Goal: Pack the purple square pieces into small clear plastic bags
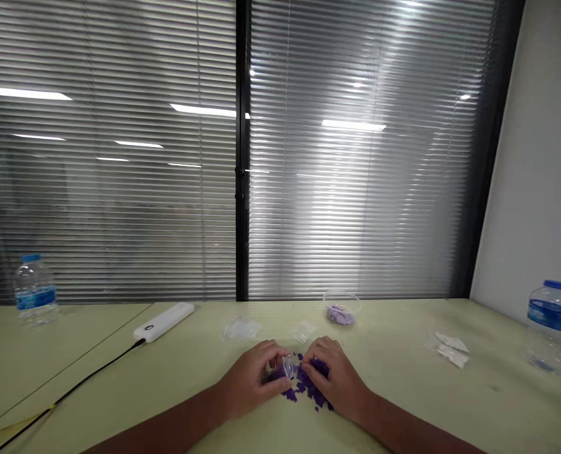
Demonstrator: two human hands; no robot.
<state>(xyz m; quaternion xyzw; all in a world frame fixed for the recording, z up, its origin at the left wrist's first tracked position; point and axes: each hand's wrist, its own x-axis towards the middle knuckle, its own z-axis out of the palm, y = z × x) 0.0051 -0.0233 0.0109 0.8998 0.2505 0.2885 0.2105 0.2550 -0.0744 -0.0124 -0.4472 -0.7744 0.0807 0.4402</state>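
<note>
My left hand (256, 375) is closed around a small clear cup (289, 366), tipped on its side with its mouth facing right. Purple shows behind the cup near the palm. Dark purple flakes (312, 389) lie scattered on the table between and under my hands. My right hand (334, 378) is over the flakes, its fingers bent together in a pinch near the cup's mouth. What those fingertips hold is too small and covered to make out.
Behind my hands stands a clear bowl (341, 309) with pale purple bits. Clear plastic wrappers (241, 329) lie nearby. A white power bank (164, 321) with a black cable is at left. Water bottles stand far left (36, 291) and right (549, 325), with crumpled tissue (452, 350) near the right one.
</note>
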